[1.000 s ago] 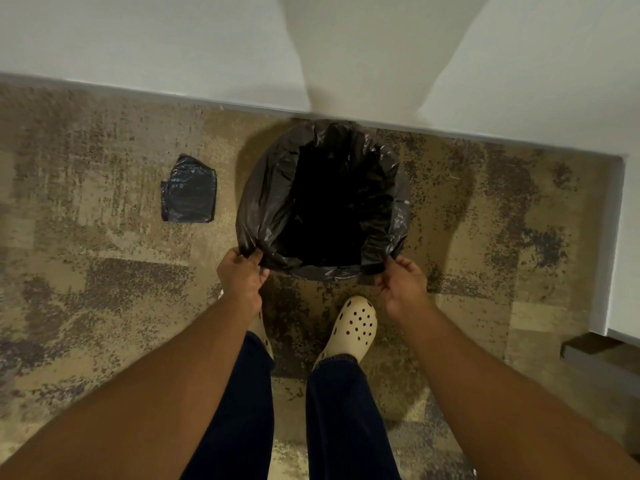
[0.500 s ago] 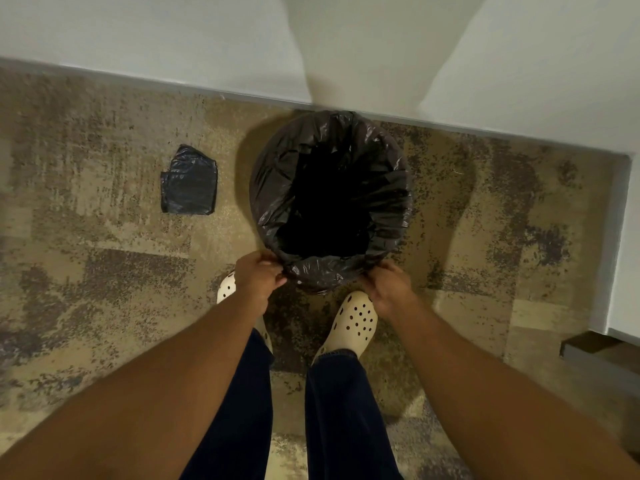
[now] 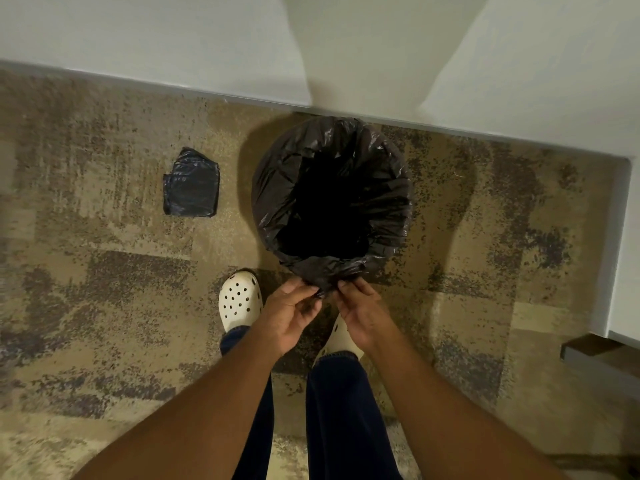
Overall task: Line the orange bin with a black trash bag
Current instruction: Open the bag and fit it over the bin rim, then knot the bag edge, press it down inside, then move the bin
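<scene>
A black trash bag is spread over the round bin, folded down over its rim so that none of the orange shows. The bin stands on the carpet close to the wall. My left hand and my right hand meet at the near side of the rim. Both pinch a gathered bunch of the bag's loose plastic between their fingertips, just below the rim. The inside of the bag is dark and I cannot see its bottom.
A folded black bag lies on the carpet to the left of the bin. My two cream clogs stand just before the bin. White walls run behind, and a wall corner with a dark ledge juts in at right.
My hands have come together from the left and right sides of the near rim to its middle, gathering the slack plastic there. The bag now sits tighter around the rim.
</scene>
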`<act>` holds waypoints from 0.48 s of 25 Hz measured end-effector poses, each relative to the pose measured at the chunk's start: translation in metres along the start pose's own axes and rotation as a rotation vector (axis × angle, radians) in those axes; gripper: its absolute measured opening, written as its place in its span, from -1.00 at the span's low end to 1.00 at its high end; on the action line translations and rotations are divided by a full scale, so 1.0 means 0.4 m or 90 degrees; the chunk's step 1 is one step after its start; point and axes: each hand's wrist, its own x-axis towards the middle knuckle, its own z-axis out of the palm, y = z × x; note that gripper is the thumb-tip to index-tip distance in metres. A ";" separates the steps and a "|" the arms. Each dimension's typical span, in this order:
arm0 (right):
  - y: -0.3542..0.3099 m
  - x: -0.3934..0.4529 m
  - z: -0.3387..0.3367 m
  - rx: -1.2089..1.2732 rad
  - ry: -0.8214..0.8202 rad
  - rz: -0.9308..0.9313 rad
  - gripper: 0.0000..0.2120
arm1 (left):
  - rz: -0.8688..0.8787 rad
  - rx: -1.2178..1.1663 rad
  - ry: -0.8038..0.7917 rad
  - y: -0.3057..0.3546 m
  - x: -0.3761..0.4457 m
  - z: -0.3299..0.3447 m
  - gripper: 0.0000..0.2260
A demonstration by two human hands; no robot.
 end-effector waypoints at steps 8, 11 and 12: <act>0.000 0.049 0.037 0.006 0.130 0.025 -0.71 | 0.040 0.163 0.212 0.017 0.065 0.029 -0.84; 0.027 0.031 0.080 0.085 0.123 0.032 -0.64 | 0.040 0.149 0.241 -0.005 0.072 0.064 -0.81; 0.035 0.022 0.087 0.106 0.109 0.037 -0.65 | 0.037 0.120 0.237 -0.008 0.068 0.069 -0.80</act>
